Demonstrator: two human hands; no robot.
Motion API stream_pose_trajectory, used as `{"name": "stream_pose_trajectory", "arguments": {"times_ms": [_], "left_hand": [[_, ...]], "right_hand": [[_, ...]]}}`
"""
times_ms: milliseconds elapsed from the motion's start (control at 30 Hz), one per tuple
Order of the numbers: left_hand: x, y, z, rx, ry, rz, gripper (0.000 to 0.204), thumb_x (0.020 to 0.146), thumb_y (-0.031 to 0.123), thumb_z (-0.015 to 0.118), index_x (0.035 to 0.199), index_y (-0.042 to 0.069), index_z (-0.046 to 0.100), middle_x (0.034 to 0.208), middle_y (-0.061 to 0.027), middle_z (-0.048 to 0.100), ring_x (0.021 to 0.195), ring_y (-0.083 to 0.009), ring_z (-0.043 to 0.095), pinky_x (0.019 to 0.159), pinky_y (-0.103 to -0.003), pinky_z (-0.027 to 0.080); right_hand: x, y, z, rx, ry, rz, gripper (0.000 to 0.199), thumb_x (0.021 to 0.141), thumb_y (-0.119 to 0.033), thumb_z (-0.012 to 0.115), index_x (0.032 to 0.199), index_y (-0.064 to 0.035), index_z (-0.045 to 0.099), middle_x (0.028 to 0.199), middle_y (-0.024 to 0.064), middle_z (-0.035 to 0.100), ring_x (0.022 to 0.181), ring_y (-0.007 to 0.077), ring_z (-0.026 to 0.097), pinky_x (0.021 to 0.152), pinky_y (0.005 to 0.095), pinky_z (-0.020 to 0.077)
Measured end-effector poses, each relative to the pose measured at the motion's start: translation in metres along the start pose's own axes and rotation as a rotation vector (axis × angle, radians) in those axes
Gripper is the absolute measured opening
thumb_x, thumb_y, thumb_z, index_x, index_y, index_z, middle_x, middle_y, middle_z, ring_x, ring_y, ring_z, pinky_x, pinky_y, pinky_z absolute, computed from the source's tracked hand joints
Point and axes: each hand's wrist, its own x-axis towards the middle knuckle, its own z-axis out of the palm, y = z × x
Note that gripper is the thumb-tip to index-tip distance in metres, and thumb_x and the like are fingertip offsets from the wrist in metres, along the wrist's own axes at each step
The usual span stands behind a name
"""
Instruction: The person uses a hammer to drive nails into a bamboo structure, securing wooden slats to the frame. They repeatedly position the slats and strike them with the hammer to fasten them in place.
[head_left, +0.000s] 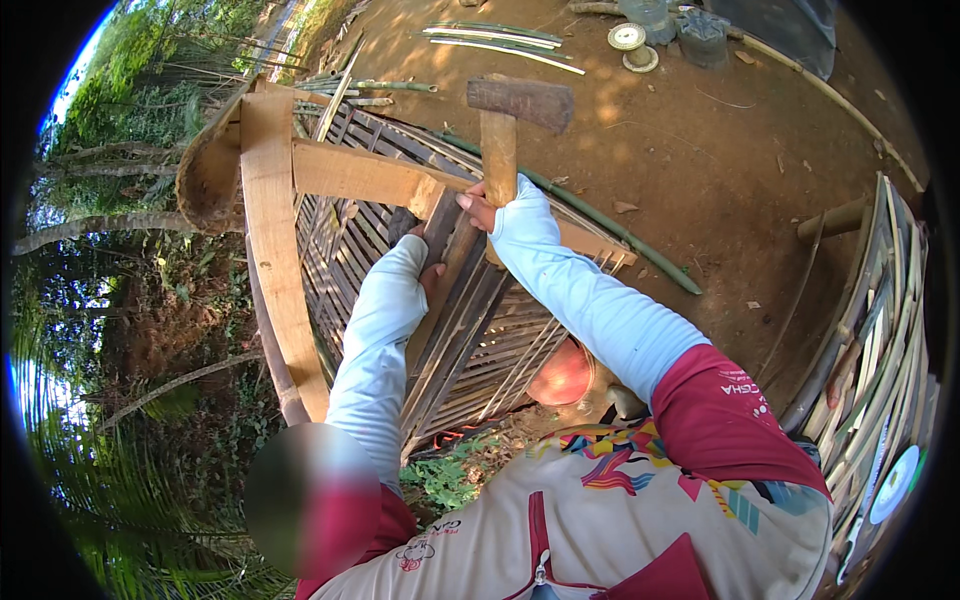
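My right hand (482, 207) is closed round the wooden handle of a hatchet (500, 150), whose rusty head points up and away from me. Its fingertips are close to the upper end of a dark wooden slat (443, 218). My left hand (420, 262) grips the side of this slat, a little nearer to me. Beside that hand is a dark lump (402, 224) that I cannot make out. Behind the slat's end runs a pale wooden beam (370, 172). Under both hands spreads a rack of narrow slats (345, 235).
A thick pale plank (270, 220) borders the rack on the left. A green bamboo pole (620, 240) lies along its right side. Split strips (500, 42) rest on the dirt ground ahead. More strips (880, 340) are stacked at right. A red rounded object (562, 375) is below the rack.
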Motion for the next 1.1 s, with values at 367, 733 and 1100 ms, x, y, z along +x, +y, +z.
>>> {"name": "stream_pose_trajectory", "arguments": {"times_ms": [367,733,1100], "left_hand": [[0.001,0.001,-0.007,0.054,-0.061,-0.081,0.045,0.089,-0.004,0.065,0.131,-0.003,0.049,0.11,-0.0124,0.065,0.098,-0.0147,0.058,0.09,-0.027,0.045],[0.005,0.007,-0.019,0.071,-0.014,-0.135,0.041,0.078,0.024,0.082,0.106,0.001,0.062,0.084,-0.0091,0.066,0.075,-0.0177,0.057,0.075,-0.033,0.048],[-0.003,-0.036,0.0,-0.002,0.136,-0.13,0.042,0.071,0.028,0.089,0.083,0.003,0.057,0.069,-0.0061,0.057,0.063,-0.0164,0.049,0.061,-0.033,0.045]], "right_hand": [[0.002,0.007,0.0,-0.075,0.019,-0.019,0.024,0.08,-0.022,0.08,0.089,-0.005,0.065,0.075,0.0026,0.065,0.066,0.0118,0.057,0.063,0.0297,0.0479],[0.001,0.006,-0.015,-0.03,-0.02,-0.01,0.025,0.08,-0.022,0.081,0.09,-0.005,0.065,0.074,0.0023,0.065,0.063,0.0096,0.059,0.058,0.0266,0.0493],[-0.032,0.024,-0.059,-0.071,0.024,0.034,0.027,0.082,-0.02,0.08,0.092,-0.0003,0.064,0.072,0.0042,0.064,0.06,0.0107,0.058,0.056,0.027,0.0485]]}}
